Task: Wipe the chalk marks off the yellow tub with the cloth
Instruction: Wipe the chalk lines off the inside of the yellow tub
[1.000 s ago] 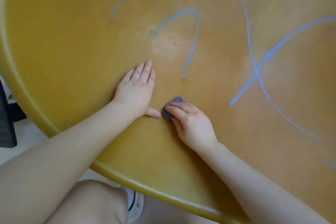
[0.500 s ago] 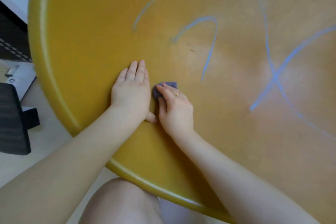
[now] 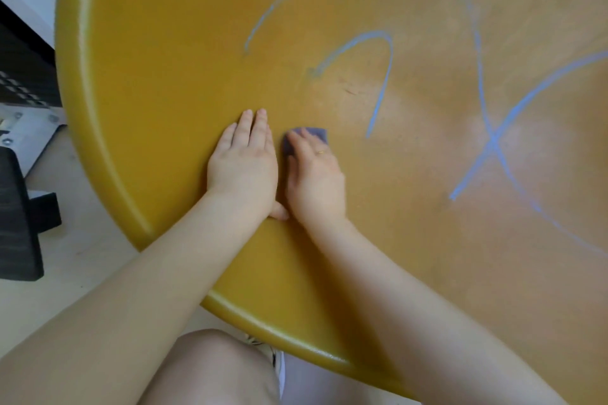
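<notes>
- Right now the yellow tub [image 3: 158, 82] is filling most of the head view, its rounded rim curving from the upper left down to the lower middle.
- The left hand [image 3: 245, 168] is lying flat on the tub's surface, palm down, fingers straight and together, gripping nothing; its thumb is poking out toward the right wrist.
- The right hand [image 3: 316, 174] is sitting just beside the left one, nearly touching it, and is pressing a small folded purple-grey cloth [image 3: 317, 134] against the tub with its flattened fingers.
- The cloth is showing only at its far edge and left corner, past the fingertips; the rest is hidden under the hand.
- A thin ring [image 3: 320, 152] is showing on one finger of the right hand.
- The blue chalk marks are sitting beyond and to the right of the hands: a faint short stroke [image 3: 273, 10] at upper middle, a hooked arc [image 3: 381, 76] whose lower end is stopping near the cloth but not touching it, and a large crossed pair of lines [image 3: 492, 138] well to the right.
- Pale smeared patches are showing on the tub around the arc and the crossing.
- A bare knee [image 3: 214, 368] is appearing below the rim, and dark furniture [image 3: 16, 217] is standing on the light floor at the left.
</notes>
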Demonstrator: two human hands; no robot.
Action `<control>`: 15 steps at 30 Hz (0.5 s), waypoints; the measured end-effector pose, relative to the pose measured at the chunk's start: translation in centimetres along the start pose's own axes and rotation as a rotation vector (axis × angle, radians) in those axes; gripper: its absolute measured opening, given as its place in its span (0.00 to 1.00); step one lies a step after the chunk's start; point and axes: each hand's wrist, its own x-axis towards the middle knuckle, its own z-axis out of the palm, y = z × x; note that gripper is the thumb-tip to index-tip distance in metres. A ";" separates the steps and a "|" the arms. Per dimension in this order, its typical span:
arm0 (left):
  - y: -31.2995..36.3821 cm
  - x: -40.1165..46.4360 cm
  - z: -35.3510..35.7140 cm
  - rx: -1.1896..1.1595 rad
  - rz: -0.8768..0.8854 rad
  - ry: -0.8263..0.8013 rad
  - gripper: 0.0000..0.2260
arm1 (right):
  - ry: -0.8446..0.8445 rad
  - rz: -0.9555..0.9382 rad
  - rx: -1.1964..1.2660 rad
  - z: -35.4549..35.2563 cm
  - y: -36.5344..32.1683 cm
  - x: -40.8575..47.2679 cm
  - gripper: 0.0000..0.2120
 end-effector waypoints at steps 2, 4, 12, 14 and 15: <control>0.1 -0.1 -0.1 -0.013 0.008 -0.006 0.51 | -0.051 -0.062 0.107 0.2 -1.2 -0.4 0.17; 0.2 -0.1 -0.2 0.005 0.005 -0.022 0.54 | -0.121 -0.161 0.113 -0.5 0.7 -0.3 0.16; 1.5 0.1 -0.7 0.008 0.112 -0.072 0.52 | -0.154 0.154 -0.314 -8.0 14.2 0.9 0.17; 2.2 0.1 -0.8 -0.003 0.165 -0.076 0.50 | -0.144 0.267 -0.314 -8.9 15.2 1.4 0.18; 2.6 0.0 -0.8 -0.019 0.185 -0.088 0.50 | -0.166 0.265 -0.312 -8.9 14.7 1.2 0.18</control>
